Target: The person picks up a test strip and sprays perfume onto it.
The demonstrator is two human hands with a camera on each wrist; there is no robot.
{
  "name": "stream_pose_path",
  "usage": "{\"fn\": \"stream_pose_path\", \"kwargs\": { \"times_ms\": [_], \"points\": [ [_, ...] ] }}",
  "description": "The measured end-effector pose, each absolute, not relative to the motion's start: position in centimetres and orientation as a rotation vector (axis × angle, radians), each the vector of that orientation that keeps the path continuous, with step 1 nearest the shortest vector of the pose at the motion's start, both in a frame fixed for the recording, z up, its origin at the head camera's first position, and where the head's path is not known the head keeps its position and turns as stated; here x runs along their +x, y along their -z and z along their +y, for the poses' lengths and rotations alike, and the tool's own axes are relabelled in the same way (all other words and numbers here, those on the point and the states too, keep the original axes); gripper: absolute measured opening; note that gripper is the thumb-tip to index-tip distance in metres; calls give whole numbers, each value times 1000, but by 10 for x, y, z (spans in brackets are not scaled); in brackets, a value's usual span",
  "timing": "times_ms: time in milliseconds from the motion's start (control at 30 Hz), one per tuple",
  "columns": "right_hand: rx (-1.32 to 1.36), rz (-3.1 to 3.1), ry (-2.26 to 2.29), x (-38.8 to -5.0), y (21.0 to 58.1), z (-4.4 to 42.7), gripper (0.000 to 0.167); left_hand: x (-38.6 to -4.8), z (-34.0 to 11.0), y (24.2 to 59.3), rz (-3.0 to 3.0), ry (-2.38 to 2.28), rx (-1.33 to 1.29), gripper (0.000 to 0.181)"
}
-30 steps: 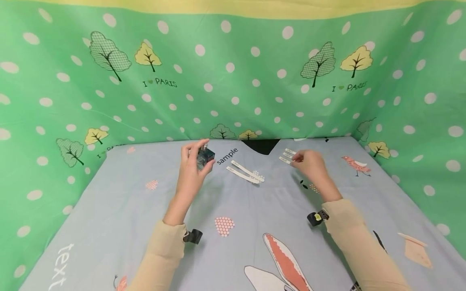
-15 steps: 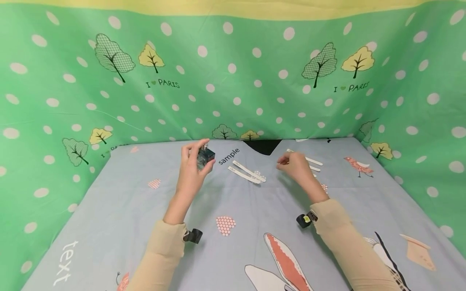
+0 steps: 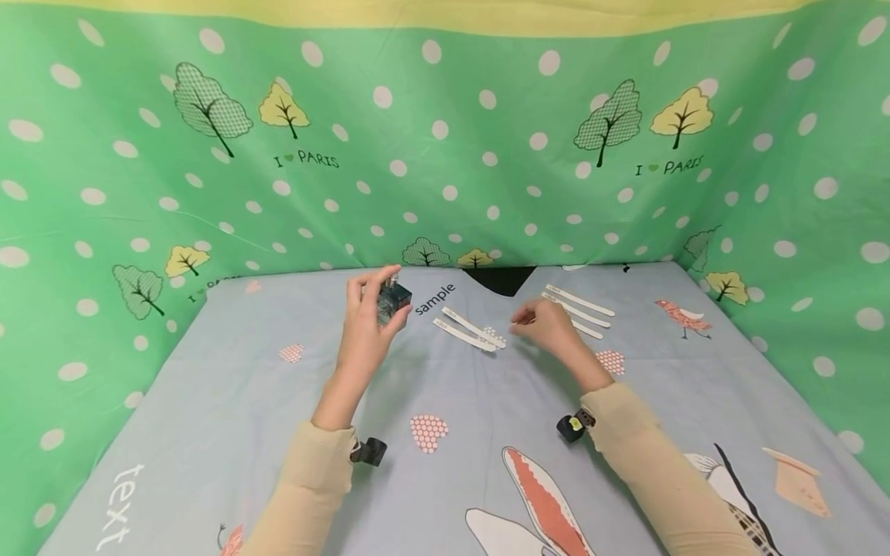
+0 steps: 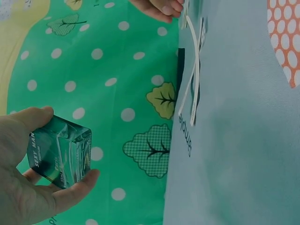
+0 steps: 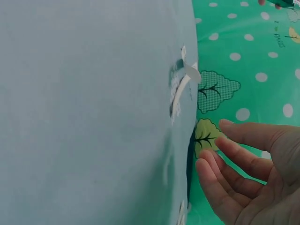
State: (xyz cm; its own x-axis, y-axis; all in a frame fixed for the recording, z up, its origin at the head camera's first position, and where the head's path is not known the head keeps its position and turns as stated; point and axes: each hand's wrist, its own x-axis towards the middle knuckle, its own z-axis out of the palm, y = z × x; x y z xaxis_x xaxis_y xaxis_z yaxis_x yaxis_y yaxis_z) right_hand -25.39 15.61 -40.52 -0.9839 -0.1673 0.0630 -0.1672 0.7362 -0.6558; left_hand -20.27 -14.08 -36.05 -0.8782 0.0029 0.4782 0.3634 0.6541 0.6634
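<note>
A dark teal glass perfume bottle (image 3: 394, 301) is held up in my left hand (image 3: 365, 320), above the table. In the left wrist view, the thumb and fingers grip the bottle (image 4: 63, 152) by its edges, with "SEXY MAN" lettering showing. My right hand (image 3: 545, 324) hovers over the table between two groups of paper test strips. Its fingers (image 5: 227, 176) are loosely bent, with a gap to the thumb and nothing held. Two strips (image 3: 466, 330) lie to its left, one end of them curving up in the right wrist view. Several more strips (image 3: 584, 301) lie to its right, one partly behind the hand.
A grey-blue printed cloth (image 3: 445, 394) covers the table, with hearts, a bird and words on it. Behind and at both sides hangs a green dotted curtain (image 3: 445, 154). Black cameras (image 3: 368, 451) are strapped at both wrists.
My right hand has left the right group of test strips and moved leftward, toward the other two, uncovering most of that group. The left hand keeps the perfume bottle at the same spot.
</note>
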Motion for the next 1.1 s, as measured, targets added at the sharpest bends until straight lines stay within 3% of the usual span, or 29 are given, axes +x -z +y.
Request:
{"fn": "stream_pose_path", "kwargs": {
  "times_ms": [600,1100],
  "points": [
    [-298,2790,1129,-258,418,149,15,-203,-140,364,-2424,1115,-300,59],
    [-250,2697,1079,-268,424,151,25,-203,-137,364,-2430,1130,-296,61]
  ]
}}
